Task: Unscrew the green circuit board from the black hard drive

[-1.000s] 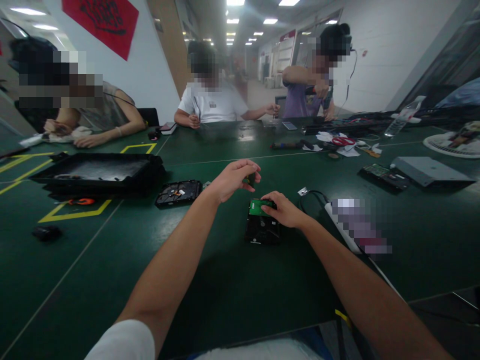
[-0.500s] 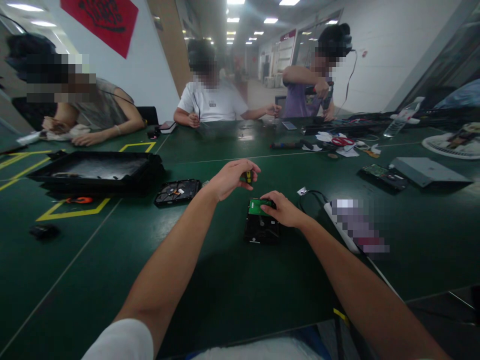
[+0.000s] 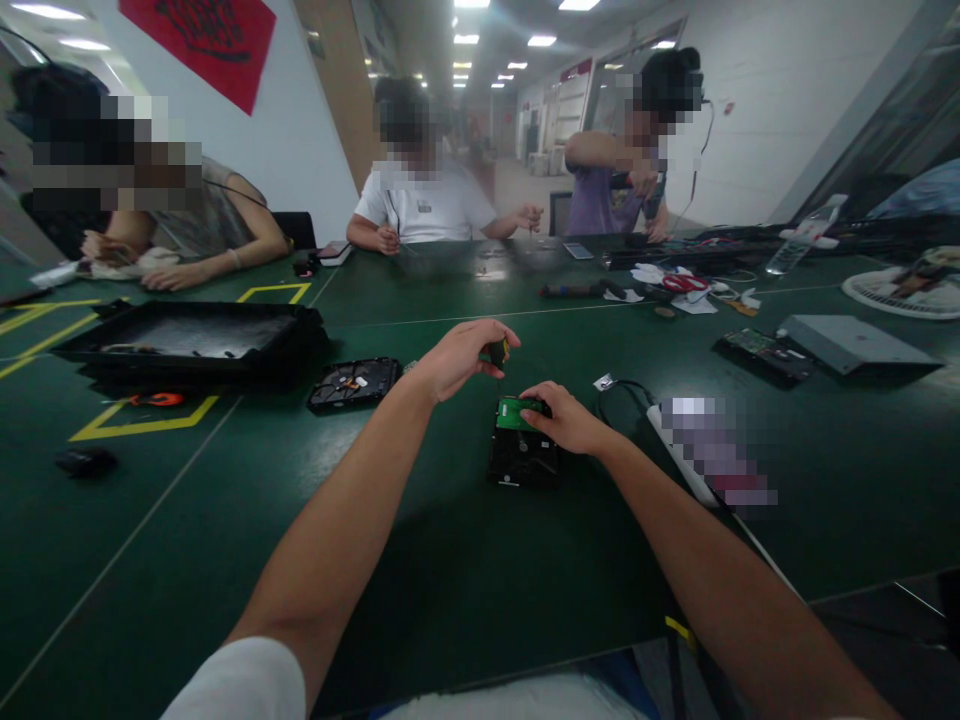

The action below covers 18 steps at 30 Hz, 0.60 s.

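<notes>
A black hard drive (image 3: 523, 458) with a small green circuit board (image 3: 513, 412) at its far end lies on the dark green table (image 3: 465, 590) in front of me. My right hand (image 3: 568, 419) rests on the drive's far right corner, fingers pressed on the green board. My left hand (image 3: 459, 357) hovers just above and behind the drive, fingers pinched round the black and yellow handle of a small screwdriver (image 3: 497, 352) that points down toward the board.
A second opened drive (image 3: 352, 383) lies to the left, beside a big black tray (image 3: 191, 340). A white power strip (image 3: 686, 450) with a cable runs at the right. A grey box (image 3: 855, 343), tools and papers lie farther back. Three other people sit or stand at the table's far side.
My left hand has turned the screwdriver handle slightly between its fingers. The right hand and the drive have stayed put.
</notes>
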### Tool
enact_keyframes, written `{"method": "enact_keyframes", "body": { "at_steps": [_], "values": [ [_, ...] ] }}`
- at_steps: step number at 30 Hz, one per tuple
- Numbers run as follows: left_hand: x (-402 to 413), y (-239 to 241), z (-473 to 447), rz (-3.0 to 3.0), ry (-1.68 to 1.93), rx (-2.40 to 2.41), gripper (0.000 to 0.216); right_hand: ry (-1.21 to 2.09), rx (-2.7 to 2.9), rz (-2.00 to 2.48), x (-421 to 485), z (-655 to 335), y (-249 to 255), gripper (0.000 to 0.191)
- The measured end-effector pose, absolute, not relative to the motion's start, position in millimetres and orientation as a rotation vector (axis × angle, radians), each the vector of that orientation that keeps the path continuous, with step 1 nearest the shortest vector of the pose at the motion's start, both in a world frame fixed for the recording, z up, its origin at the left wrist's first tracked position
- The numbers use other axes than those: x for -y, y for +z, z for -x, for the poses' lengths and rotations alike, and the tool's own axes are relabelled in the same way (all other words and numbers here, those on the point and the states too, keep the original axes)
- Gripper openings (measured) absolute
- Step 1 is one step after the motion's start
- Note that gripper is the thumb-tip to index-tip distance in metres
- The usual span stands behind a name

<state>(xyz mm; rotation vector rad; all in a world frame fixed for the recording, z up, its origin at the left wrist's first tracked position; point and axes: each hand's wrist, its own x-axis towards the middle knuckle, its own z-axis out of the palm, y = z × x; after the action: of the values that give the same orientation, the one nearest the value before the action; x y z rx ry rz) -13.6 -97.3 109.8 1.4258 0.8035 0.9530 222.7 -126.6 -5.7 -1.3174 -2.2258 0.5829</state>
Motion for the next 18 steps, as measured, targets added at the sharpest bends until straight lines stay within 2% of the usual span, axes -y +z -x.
{"method": "enact_keyframes", "body": {
  "at_steps": [8, 18],
  "values": [
    [101.6, 109.4, 10.2, -1.264, 0.934, -0.727, 0.019, 0.577, 2.235, 1.307, 128.1, -221.7, -3.7, 0.034],
    [100.4, 111.6, 13.3, -1.332, 0.939, -0.758, 0.018, 0.609, 2.215, 1.322, 128.6, -222.2, -2.0, 0.034]
  ]
}}
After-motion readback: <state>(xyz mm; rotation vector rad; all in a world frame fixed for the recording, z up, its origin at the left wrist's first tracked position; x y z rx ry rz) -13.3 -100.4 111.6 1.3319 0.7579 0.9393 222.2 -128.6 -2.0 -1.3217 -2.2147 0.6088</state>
